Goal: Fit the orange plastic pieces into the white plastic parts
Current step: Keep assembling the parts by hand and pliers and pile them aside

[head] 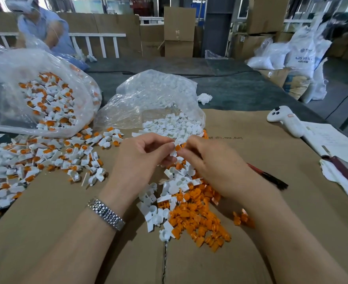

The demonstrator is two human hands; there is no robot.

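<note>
A flattened sheet of brown corrugated cardboard (70, 212) covers the near part of a grey-green worktable (240, 87). Over its middle, the left hand (140, 158) and the right hand (210, 162) meet, both with fingers curled: together they pinch a small white plastic part (173, 152) with a round orange plastic piece (177, 148) at it; which fingers hold which is too small to tell. A silver metal link watch (105, 214) sits on the left wrist.

Just below the hands lies a loose heap of orange plastic pieces (197, 220), with scattered white plastic parts (158, 210) along its left edge. Behind the hands, a clear plastic bag of white parts (158, 103) spills open onto the cardboard. To the left, a larger clear bag of joined white-and-orange pieces (36, 93) lies on its side, and more joined pieces (25, 158) spread over the table in front of it.

On the right rest a white handheld controller (283, 119), sheets of white paper (332, 142) and a red-and-black pen (269, 176).

Beyond the table, the room holds stacked brown cardboard boxes (179, 27), a white railing (99, 44) and filled white sacks (300, 56). A second person in a light blue shirt (46, 27) is at the far left.
</note>
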